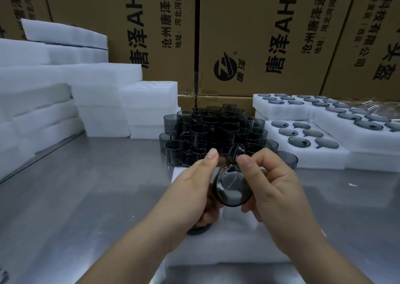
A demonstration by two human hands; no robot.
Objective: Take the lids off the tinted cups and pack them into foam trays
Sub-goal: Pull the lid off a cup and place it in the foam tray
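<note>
Tinted cup (232,188) held on its side above the foam tray (227,251) on the desk (86,197), long axis running away from the viewer, left hand (194,188) gripping its body, right hand (275,186) fingers (246,161) pinching the near rim, cup stack (212,130) beyond.

We read on the brown cardboard boxes (244,24), printed sideways in black, "唐泽AH4", "沧州唐泽通信" and "地址:河北河间", and beside a round logo (225,66) the small "唐泽".
</note>
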